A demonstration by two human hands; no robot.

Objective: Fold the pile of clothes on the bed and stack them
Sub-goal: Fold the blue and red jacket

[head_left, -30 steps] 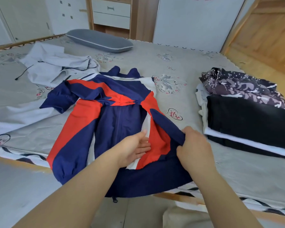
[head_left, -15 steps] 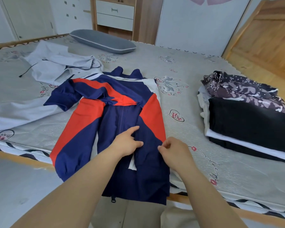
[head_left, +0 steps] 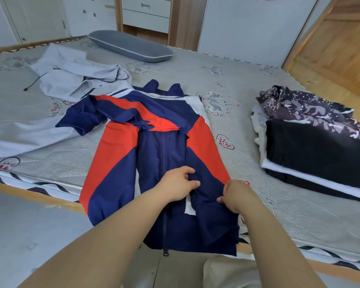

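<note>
A navy, red and white zip jacket (head_left: 154,146) lies spread on the bed (head_left: 247,84), its hem hanging over the near edge. The right front panel is folded in over the zip. My left hand (head_left: 178,185) pinches a fold of navy cloth near the zip, low on the jacket. My right hand (head_left: 236,195) pinches the folded panel just to the right of it. At the right of the bed sits a stack of folded clothes (head_left: 312,150), black and white with a patterned purple piece on top.
A crumpled light grey garment (head_left: 77,77) lies at the back left, with more pale cloth (head_left: 23,136) spread toward the left edge. A grey pillow (head_left: 131,46) lies at the far side. A wooden headboard (head_left: 337,38) rises at the right.
My right hand has carried the jacket's right panel leftward and laid it over the front. Both hands have come close together low on the jacket, and the left has curled onto the cloth.
</note>
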